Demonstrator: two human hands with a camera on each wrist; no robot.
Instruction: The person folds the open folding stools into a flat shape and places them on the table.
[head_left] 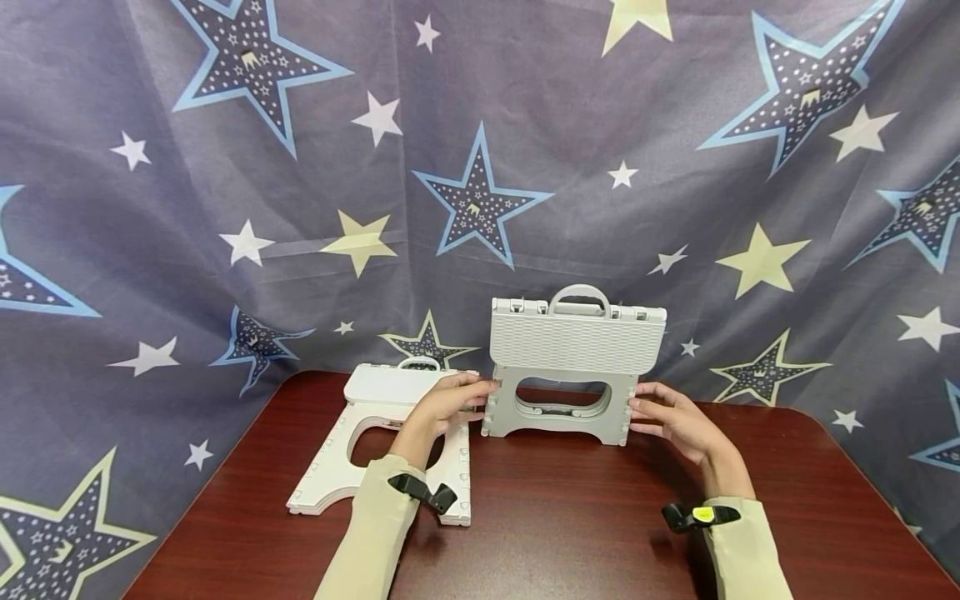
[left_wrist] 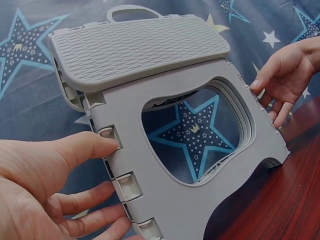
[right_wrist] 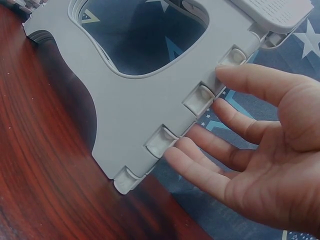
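A folded grey step stool [head_left: 577,337] with a textured top and a carry handle stands upright toward the back of the table. My left hand [head_left: 447,404] holds its left side edge, thumb on the front face and fingers around the hinged edge in the left wrist view. On the opposite edge is my right hand [head_left: 678,421]. Its thumb [right_wrist: 245,77] lies at the front of the edge, with the curled fingers along the hinge slots. The lower corner of the stool meets the tabletop in the right wrist view.
A second folded stool, white [head_left: 330,467], lies flat on the dark red wooden table [head_left: 562,517], partly under my left forearm. Close behind the table hangs a grey-blue curtain [head_left: 315,167] with stars. Each wrist wears a black strap.
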